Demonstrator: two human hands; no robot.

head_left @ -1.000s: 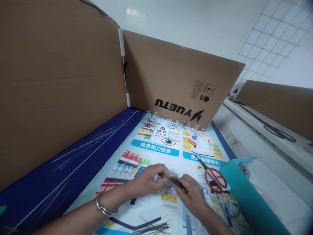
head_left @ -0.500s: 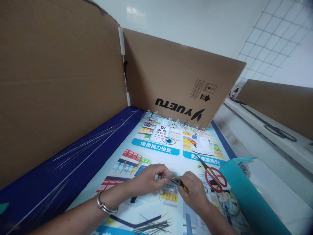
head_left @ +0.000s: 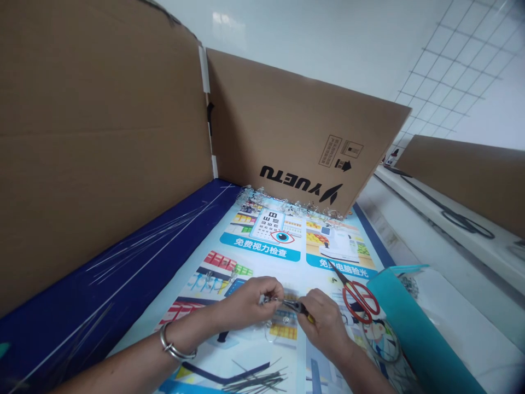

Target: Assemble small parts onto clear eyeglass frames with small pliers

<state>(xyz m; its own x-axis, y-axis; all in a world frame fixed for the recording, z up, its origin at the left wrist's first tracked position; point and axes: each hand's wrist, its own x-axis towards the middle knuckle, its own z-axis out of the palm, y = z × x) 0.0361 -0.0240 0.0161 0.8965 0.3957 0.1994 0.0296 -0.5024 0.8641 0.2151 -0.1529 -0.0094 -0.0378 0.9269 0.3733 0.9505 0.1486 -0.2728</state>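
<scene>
My left hand (head_left: 262, 298), a silver bangle on its wrist, pinches a small shiny wire piece (head_left: 267, 299) between thumb and fingers. My right hand (head_left: 324, 317) is wrapped round pliers (head_left: 296, 306) with dark and yellow handles. The jaws point left and meet the wire piece at my left fingertips; its exact shape is too small to tell. Below the hands, a thin loop of wire (head_left: 270, 334) and clear bits lie on the printed sheet (head_left: 287, 273). Scissors (head_left: 361, 303) with red handles rest just right of my right hand.
Cut wires (head_left: 258, 380) lie in a bunch at the front, and long thin wires (head_left: 151, 238) on the blue cloth at left. Clear wired pieces (head_left: 295, 208) line the foot of the cardboard wall (head_left: 303, 131). A teal box (head_left: 414, 317) stands at right beside a wire coil (head_left: 385, 350).
Both hands keep nearly the same place and grip. The pliers' jaws have tilted slightly at the wire piece, and the whole view has shifted a little.
</scene>
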